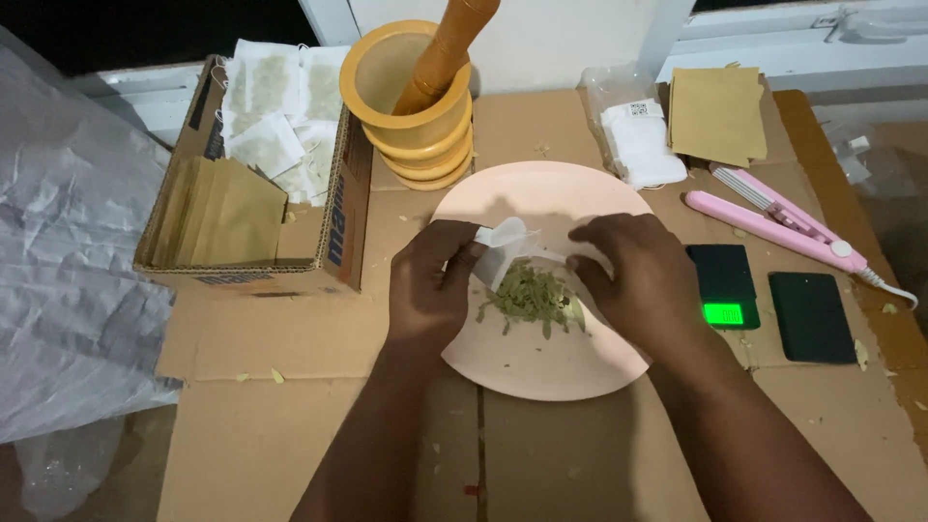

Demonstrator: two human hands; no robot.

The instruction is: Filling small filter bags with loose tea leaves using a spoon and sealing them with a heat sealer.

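Over the middle of the cardboard-covered worktop [290, 387], both hands work above a pale pink plate [541, 372] that carries a small heap of crushed green leaves [532, 298]. The left hand [430, 285] is closed, pinching a small white filter bag [503, 246] by its mouth just above the heap; the right hand [633, 275] grips the bag's other side with curled fingers, so the bag hangs between them, touching or nearly touching the leaves. Most of the leaves lie loose on the plate, so by the look of it the filling has barely begun. Toward the far left corner a cardboard box [338, 222] holds filled white sachets [275, 106] and brown envelopes [222, 213], which suggests several are finished. A wooden mortar and pestle [416, 106] stands at the far edge; a lit pocket scale [723, 285] and a pink sealer [773, 227] lie toward the right edge.
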